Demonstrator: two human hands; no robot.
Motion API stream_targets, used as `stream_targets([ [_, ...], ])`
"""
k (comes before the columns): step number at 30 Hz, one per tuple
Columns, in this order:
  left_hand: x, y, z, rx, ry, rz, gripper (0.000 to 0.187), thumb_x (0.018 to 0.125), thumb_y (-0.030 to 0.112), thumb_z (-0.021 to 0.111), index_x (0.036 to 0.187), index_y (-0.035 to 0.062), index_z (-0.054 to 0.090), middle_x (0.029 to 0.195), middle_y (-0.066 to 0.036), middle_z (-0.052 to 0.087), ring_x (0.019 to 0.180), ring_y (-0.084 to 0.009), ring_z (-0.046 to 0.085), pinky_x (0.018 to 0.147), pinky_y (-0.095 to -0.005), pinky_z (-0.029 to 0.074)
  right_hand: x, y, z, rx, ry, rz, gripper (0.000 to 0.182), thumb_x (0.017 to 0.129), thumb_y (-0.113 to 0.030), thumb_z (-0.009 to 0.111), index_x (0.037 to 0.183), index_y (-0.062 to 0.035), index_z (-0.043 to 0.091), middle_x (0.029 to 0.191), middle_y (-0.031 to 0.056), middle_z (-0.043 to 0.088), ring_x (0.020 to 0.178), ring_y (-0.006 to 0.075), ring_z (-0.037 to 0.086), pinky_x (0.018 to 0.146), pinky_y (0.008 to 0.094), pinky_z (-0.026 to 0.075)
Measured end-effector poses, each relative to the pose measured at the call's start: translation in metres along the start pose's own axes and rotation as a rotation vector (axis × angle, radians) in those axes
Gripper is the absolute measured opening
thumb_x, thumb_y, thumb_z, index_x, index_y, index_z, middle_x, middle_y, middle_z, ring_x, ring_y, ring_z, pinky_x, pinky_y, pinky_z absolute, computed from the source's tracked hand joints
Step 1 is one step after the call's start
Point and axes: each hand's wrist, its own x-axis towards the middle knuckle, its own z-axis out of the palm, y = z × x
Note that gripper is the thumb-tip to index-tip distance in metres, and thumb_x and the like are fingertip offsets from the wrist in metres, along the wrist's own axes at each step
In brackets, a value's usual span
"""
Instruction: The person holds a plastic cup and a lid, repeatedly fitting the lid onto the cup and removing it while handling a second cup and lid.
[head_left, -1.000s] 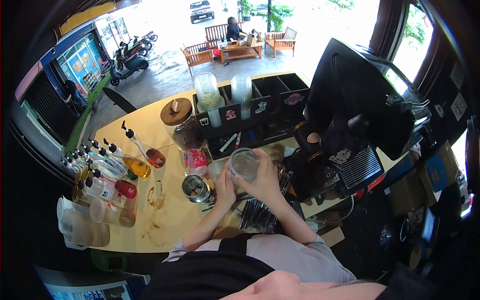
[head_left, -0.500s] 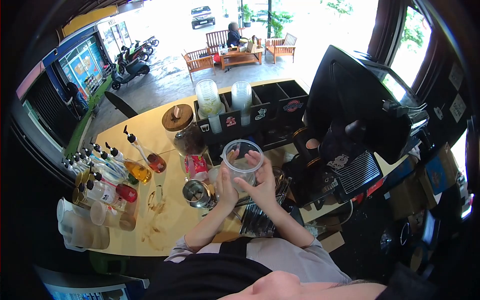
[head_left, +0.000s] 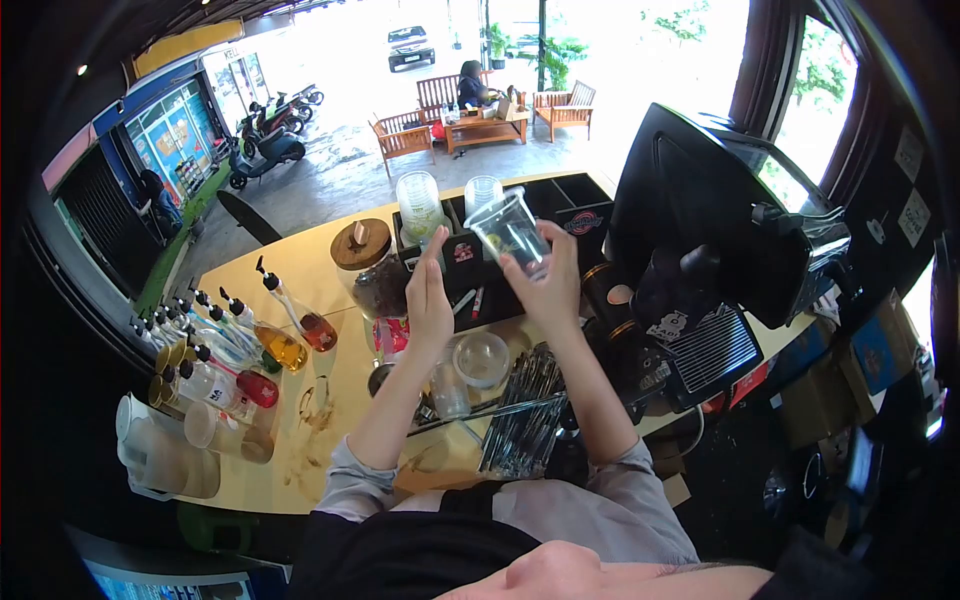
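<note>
Clear cup [head_left: 512, 238] tilted, rim up-left, held in the right hand [head_left: 547, 290], fingers and thumb clamped on its lower side, above the tabletop [head_left: 335, 425]. Left hand [head_left: 430, 305] empty, fingers extended upward, apart from cup and right hand, lidded jar [head_left: 375, 287] just beside it on the outer side. Round clear container [head_left: 481, 360] below and between hands, wrapped straws [head_left: 522, 425] nearer the body, below right hand.
</note>
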Motion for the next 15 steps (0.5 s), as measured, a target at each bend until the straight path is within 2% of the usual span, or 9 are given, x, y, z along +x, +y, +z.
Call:
stream_targets([
  [2,0.019,0.002,-0.003,0.18,-0.037,0.175,0.052,0.108,0.035,0.03,0.142,-0.0005,0.049,0.143,-0.016,0.053,0.138,-0.0262,0.045,0.116,-0.0376,0.03,0.023,-0.008,-0.001,-0.144,0.039,-0.021,0.07,0.073,-0.033,0.081,0.131,-0.0118,0.048,0.118,0.0125,0.053,0.09,0.0294,0.064,0.074,0.042,0.054],
  [3,0.027,0.005,-0.002,0.181,-0.036,0.179,0.052,0.108,0.035,0.03,0.142,-0.0005,0.049,0.143,-0.016,0.053,0.138,-0.0262,0.045,0.116,-0.0376,0.03,0.034,-0.007,0.001,-0.209,0.051,-0.033,0.074,0.072,-0.034,0.082,0.133,-0.0115,0.046,0.117,0.0137,0.055,0.094,0.0319,0.064,0.077,0.0439,0.054],
  [6,0.048,0.01,0.002,0.33,-0.079,0.277,0.042,0.105,0.018,0.033,0.135,-0.004,0.052,0.136,-0.024,0.055,0.132,-0.0374,0.049,0.112,-0.0408,0.035,0.064,-0.013,0.012,-0.291,0.055,0.031,0.083,0.07,-0.036,0.084,0.136,-0.0095,0.04,0.114,0.0171,0.06,0.103,0.0365,0.062,0.083,0.047,0.053],
  [9,0.064,0.0,0.006,0.432,-0.107,0.316,0.042,0.105,0.018,0.034,0.136,-0.003,0.051,0.135,-0.024,0.056,0.13,-0.0394,0.05,0.111,-0.0421,0.037,0.091,-0.007,0.026,-0.374,0.011,-0.018,0.088,0.069,-0.038,0.085,0.137,-0.0074,0.037,0.113,0.0201,0.064,0.108,0.0394,0.06,0.086,0.0472,0.053],
  [10,0.068,-0.003,0.008,0.422,-0.11,0.307,0.042,0.104,0.018,0.034,0.137,-0.0024,0.05,0.134,-0.026,0.056,0.128,-0.0412,0.05,0.11,-0.043,0.037,0.099,-0.002,0.034,-0.408,0.033,-0.051,0.092,0.068,-0.045,0.086,0.137,-0.0088,0.036,0.109,0.0175,0.067,0.11,0.037,0.061,0.088,0.0457,0.052],
  [13,0.074,-0.011,0.011,0.435,-0.14,0.269,0.042,0.104,0.019,0.035,0.138,-0.0025,0.049,0.135,-0.027,0.055,0.129,-0.0418,0.05,0.11,-0.0433,0.037,0.117,0.009,0.054,-0.432,-0.002,-0.098,0.094,0.068,-0.046,0.086,0.138,-0.0097,0.035,0.109,0.0166,0.068,0.11,0.0386,0.06,0.089,0.0459,0.052],
  [14,0.074,-0.013,0.012,0.434,-0.139,0.271,0.042,0.104,0.019,0.035,0.138,-0.0025,0.049,0.135,-0.027,0.055,0.129,-0.0418,0.05,0.11,-0.0433,0.037,0.12,0.013,0.06,-0.4,0.002,-0.112,0.088,0.069,-0.048,0.085,0.135,-0.0102,0.041,0.109,0.0164,0.068,0.108,0.0397,0.06,0.089,0.047,0.051],
  [15,0.075,-0.016,0.012,0.448,-0.162,0.234,0.043,0.104,0.018,0.035,0.138,-0.0026,0.049,0.136,-0.027,0.054,0.129,-0.0423,0.049,0.11,-0.0436,0.037,0.123,0.018,0.066,-0.399,0.004,-0.114,0.088,0.069,-0.048,0.085,0.135,-0.0102,0.041,0.109,0.0164,0.068,0.108,0.0397,0.06,0.089,0.047,0.051],
])
